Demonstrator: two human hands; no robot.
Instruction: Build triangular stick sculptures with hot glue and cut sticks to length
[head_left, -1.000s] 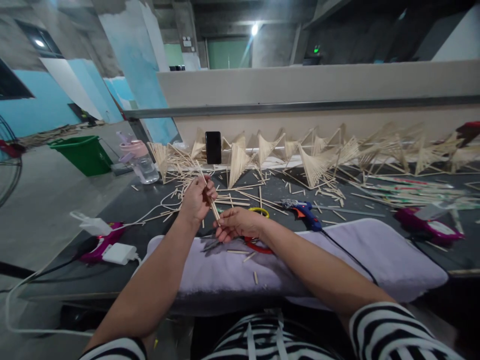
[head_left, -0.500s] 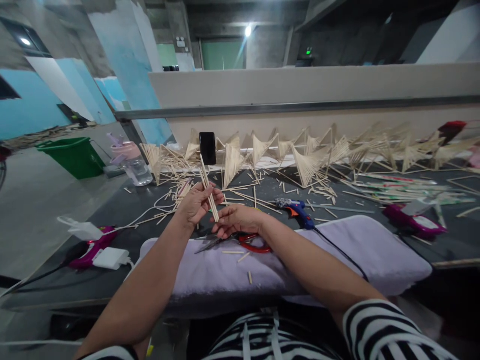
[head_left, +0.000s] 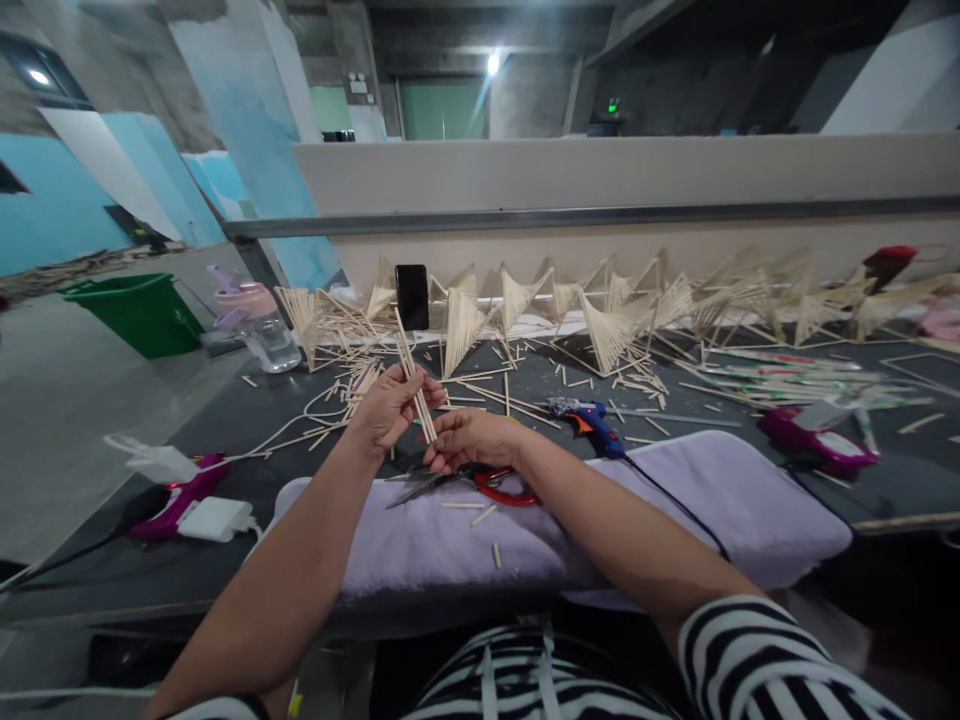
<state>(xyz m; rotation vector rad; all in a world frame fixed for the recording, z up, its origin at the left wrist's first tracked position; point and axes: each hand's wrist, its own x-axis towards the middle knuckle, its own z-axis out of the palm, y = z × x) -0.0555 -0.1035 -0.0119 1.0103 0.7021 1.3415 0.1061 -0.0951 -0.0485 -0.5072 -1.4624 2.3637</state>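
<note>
A few thin wooden sticks (head_left: 414, 385) stand tilted in front of me, pinched between the thumb and fingers of my left hand (head_left: 394, 405). At their lower end, my right hand (head_left: 472, 440) closes its fingertips on the same sticks. Right below that hand lie red-handled scissors (head_left: 504, 488), partly covered by it, with the blades pointing left over a lilac cushion (head_left: 645, 510). Short stick offcuts (head_left: 496, 555) rest on the cushion. To the right of my hands is a blue glue gun (head_left: 596, 425), its cord running across the cushion.
Fan-shaped stick frames (head_left: 461, 325) line the back of the dark table (head_left: 277, 395). A black phone (head_left: 412, 297) stands among them, a water bottle (head_left: 262, 330) at left. Magenta power strips (head_left: 180, 500) with cables lie left and right. A green bin (head_left: 139, 315) is on the floor.
The whole view has shifted slightly to the left. Both hands keep nearly the same grip on the sticks.
</note>
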